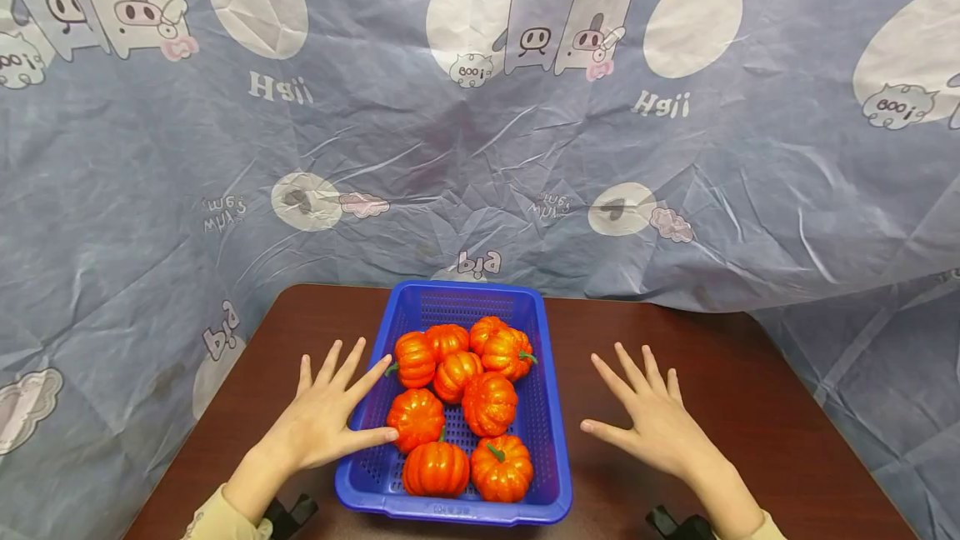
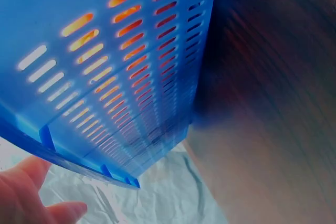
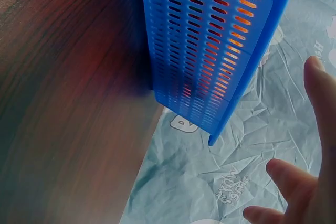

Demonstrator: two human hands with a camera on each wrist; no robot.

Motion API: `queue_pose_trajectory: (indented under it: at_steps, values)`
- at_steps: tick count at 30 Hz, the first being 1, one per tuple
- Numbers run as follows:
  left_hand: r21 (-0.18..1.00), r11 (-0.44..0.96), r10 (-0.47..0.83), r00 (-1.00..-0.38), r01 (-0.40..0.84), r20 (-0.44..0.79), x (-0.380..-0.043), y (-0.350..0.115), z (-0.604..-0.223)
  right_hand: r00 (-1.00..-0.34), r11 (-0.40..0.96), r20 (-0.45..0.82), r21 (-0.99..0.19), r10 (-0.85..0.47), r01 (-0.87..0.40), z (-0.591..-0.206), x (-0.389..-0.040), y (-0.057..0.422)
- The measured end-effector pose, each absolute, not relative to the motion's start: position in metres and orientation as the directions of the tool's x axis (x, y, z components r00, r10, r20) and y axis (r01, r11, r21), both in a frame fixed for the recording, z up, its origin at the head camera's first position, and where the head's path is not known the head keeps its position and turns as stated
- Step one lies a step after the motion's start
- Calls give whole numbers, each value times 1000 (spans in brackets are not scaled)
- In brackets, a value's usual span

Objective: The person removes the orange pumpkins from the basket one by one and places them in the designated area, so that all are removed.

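A blue plastic basket [image 1: 557,440] with slotted walls stands on the dark brown table, holding several small orange pumpkins [image 1: 489,403], some with green stems. My left hand [image 1: 318,423] is spread with straight fingers at the basket's left side, its thumb and index tip overlapping the rim in the head view. From the left wrist view, fingers [image 2: 23,192] show beside the rim of the basket [image 2: 105,93]. To the right of the basket, my right hand [image 1: 652,419] hovers apart from it, fingers spread and holding nothing. The right wrist view shows its fingers [image 3: 294,182] away from the basket wall [image 3: 210,51].
The wooden table [image 1: 720,373] extends to both sides of the basket. Behind it hangs a wrinkled grey-blue cloth [image 1: 480,165] printed with cartoon pigs and lettering, also draping at the left and right. A dark strap [image 1: 292,515] sits at the left wrist.
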State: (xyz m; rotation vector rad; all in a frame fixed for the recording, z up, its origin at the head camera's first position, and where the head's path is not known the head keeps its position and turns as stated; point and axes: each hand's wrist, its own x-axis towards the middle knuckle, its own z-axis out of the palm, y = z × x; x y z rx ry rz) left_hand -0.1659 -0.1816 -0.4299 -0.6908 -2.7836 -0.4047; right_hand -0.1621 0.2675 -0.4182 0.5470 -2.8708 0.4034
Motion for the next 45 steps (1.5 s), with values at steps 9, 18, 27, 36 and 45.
queue_pose_trajectory:
  at_steps: [9,18,27,36,45]
  values:
    - [257,829,410,-852,497,325,-163,-182,-435,-900,888,278,-227,-335,-401,-415,-167,264]
    - [378,786,378,-864,490,333,-155,-183,-441,-906,876,286,-281,-313,-392,-411,-176,256]
    - [501,724,329,-876,473,353,-140,-182,-445,-876,826,374,-355,-303,-437,-411,-192,247]
    - [669,596,260,-895,444,362,-131,-184,-459,-840,724,450,-464,-304,-511,-415,-209,233]
    - [789,426,226,-896,443,382,-129,-184,-471,-810,616,491,-542,-320,-572,-418,-225,217]
